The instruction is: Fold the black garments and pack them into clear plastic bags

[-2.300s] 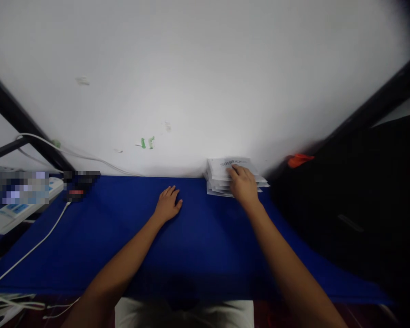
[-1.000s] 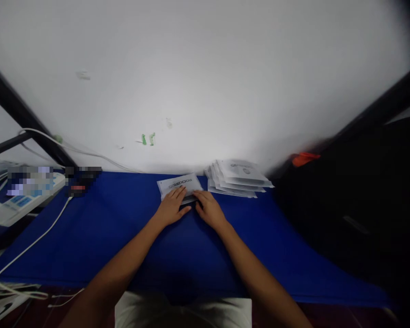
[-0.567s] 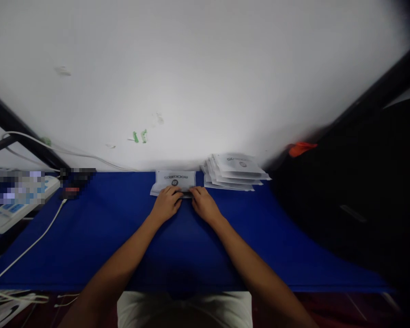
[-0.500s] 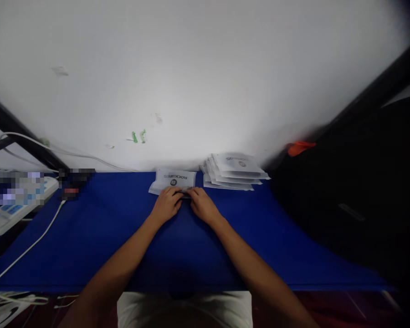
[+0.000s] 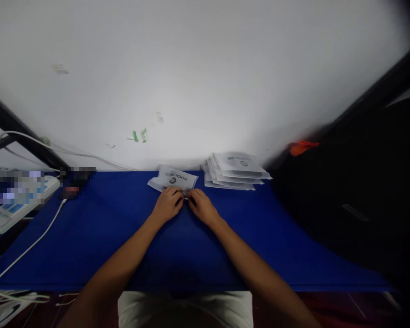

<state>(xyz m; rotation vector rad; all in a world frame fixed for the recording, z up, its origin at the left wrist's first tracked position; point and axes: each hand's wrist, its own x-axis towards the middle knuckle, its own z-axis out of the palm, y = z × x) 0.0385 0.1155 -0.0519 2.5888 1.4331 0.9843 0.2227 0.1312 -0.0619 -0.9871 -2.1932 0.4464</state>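
A frosted plastic bag (image 5: pixel 177 176) with dark print and a round logo lies tilted on the blue table (image 5: pixel 187 246), its printing upside down to me. My left hand (image 5: pixel 169 203) pinches the bag's near edge with curled fingers. Close beside it, my right hand (image 5: pixel 201 205) grips the same edge near its right corner. A small dark part shows between the fingertips, too small to make out. To the right, several similar bags (image 5: pixel 237 171) lie in an uneven stack, touched by neither hand.
A white wall (image 5: pixel 205 82) rises behind the table. At the left are a white power strip (image 5: pixel 22 205) and a white cable (image 5: pixel 30 246) across the tabletop. A large black item (image 5: pixel 348 200) covers the right side, with an orange piece (image 5: pixel 303 147) at its top.
The bag between my hands has turned slightly, its left side up and its right side lower. Both hands keep hold of its near edge, and the stack stays put.
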